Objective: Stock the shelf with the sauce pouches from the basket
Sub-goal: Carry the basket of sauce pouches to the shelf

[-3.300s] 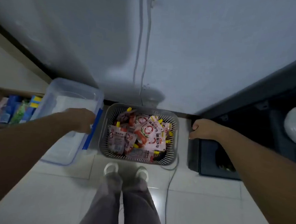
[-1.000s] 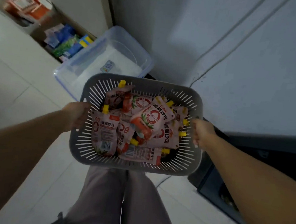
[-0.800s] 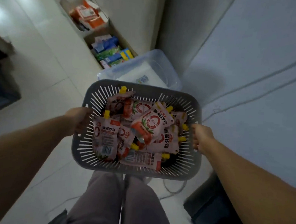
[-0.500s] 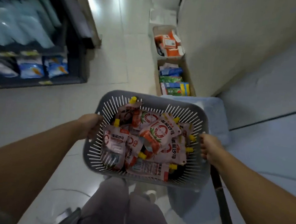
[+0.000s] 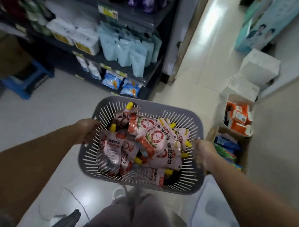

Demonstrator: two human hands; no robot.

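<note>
The left hand (image 5: 86, 130) grips the left rim of the grey slotted basket (image 5: 146, 104), fingers curled over its edge; the right hand (image 5: 203, 154), blurred, grasps the right rim; the basket is held in the air above the tiled floor (image 5: 44, 116). The sauce pouches (image 5: 154, 140) lie heaped inside from wall to wall; they are pink-white with yellow caps and a red ring, printed 番茄沙司. The dark shelf (image 5: 104, 59), with pale blue bags and unreadable yellow price tags, stands ahead to the left; a cardboard box (image 5: 223, 109) of orange packs sits on the floor to the right.
</note>
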